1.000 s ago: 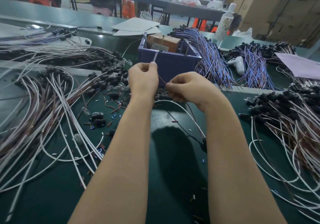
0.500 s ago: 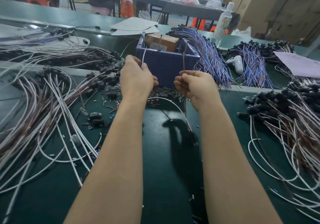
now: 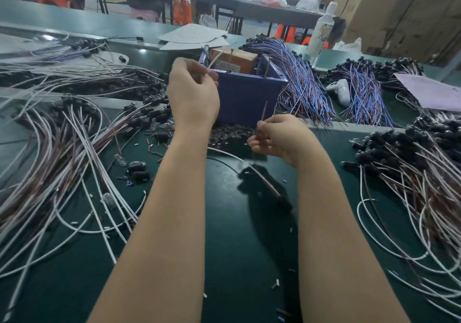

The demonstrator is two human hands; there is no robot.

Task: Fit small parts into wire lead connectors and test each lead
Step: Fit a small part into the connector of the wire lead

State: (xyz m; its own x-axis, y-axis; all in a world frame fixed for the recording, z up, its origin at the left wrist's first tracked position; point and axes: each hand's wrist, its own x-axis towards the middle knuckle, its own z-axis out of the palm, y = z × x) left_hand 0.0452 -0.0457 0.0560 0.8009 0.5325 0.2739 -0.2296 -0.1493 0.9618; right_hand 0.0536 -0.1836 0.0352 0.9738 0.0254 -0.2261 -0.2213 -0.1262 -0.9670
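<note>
My left hand [image 3: 193, 95] is raised in front of the blue box [image 3: 247, 93] and pinches the white end of a wire lead [image 3: 215, 59], which points up toward the brown tester block [image 3: 234, 58] inside the box. My right hand [image 3: 279, 135] sits lower, just in front of the box, and pinches the lead's thin brown end [image 3: 263, 113], which sticks upward. The rest of the lead [image 3: 268, 185] trails down over the green mat to a blurred black connector [image 3: 284, 201]. Small parts [image 3: 232, 135] lie heaped at the foot of the box.
Bundles of white and brown leads [image 3: 62, 153] cover the mat on the left, more with black connectors [image 3: 411, 163] on the right. Blue-violet wires [image 3: 301, 83] drape behind the box. A white bottle [image 3: 321, 28], papers [image 3: 434, 90] and loose sleeves [image 3: 139, 170] lie around.
My left hand has lifted the white wire end up toward the top of the box. My right hand has dropped lower and to the right, pulling the lead's connector end across the mat.
</note>
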